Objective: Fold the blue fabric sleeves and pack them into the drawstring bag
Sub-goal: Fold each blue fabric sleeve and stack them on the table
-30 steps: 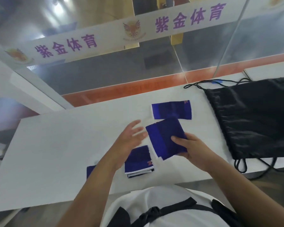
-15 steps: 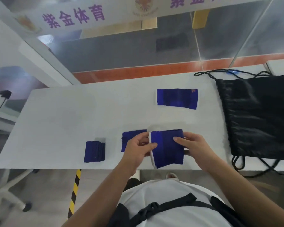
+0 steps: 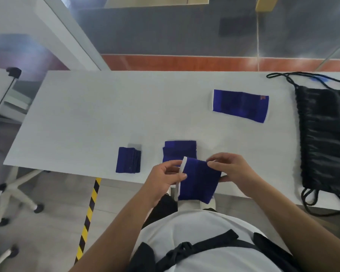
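Both hands hold a blue sleeve (image 3: 198, 181) up at the near edge of the table (image 3: 106, 114).
The left hand (image 3: 165, 179) pinches its white-trimmed edge between thumb and fingers. The right hand (image 3: 232, 169) pinches the opposite top corner (the rest of the cloth hangs below the fingers). A folded sleeve (image 3: 180, 151) lies just beyond the fingertips, and a folded bundle (image 3: 128, 160) sits left of the left fingers. A flat sleeve (image 3: 240, 107) lies well beyond the right fingers, with the black drawstring bag (image 3: 326, 138) far to their right.
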Tool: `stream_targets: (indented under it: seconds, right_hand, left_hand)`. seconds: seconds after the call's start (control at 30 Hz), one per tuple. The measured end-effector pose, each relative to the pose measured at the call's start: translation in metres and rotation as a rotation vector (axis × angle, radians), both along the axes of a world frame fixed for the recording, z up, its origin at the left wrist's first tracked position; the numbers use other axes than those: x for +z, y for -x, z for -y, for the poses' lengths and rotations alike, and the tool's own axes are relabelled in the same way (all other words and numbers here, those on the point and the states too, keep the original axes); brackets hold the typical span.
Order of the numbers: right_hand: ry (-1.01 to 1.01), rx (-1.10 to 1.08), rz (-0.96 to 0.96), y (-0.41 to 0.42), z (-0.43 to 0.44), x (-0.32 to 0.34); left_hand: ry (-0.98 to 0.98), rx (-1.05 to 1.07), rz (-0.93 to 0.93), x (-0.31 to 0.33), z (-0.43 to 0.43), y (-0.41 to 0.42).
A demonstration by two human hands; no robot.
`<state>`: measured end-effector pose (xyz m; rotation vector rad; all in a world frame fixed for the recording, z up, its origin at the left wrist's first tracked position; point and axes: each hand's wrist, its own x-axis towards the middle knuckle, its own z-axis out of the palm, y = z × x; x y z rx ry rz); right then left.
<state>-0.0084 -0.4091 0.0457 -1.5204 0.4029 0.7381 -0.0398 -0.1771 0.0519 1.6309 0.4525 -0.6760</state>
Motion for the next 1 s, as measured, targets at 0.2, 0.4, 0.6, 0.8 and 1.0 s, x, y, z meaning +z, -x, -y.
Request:
stream_targets:
  seconds: [0.2, 0.4, 0.6, 0.8, 1.0]
  right_hand:
    - [0.189, 0.171, -0.019, -0.015, -0.009, 0.0]
    - [0.155, 0.063, -0.134, -0.011, -0.009, -0.006]
    - [0.145, -0.053, -0.192, -0.018, -0.041, -0.012]
    - [0.217, -0.209, -0.208, -0.028, -0.07, -0.029]
    - [0.322, -0.257, -0.157, -0.027, -0.077, -0.043]
  left_hand:
    - [0.003, -0.361, -0.268, -0.014, -0.016, -0.005]
    - [0.096, -0.169, -0.172, -0.015, -0.037, -0.02]
    - [0.018, -0.056, 0.015, -0.026, -0.054, -0.075]
    - [-0.165, -0.052, 0.071, -0.05, -0.051, -0.109]
    - [-0.296, -0.128, 0.179, -0.059, -0.045, -0.106]
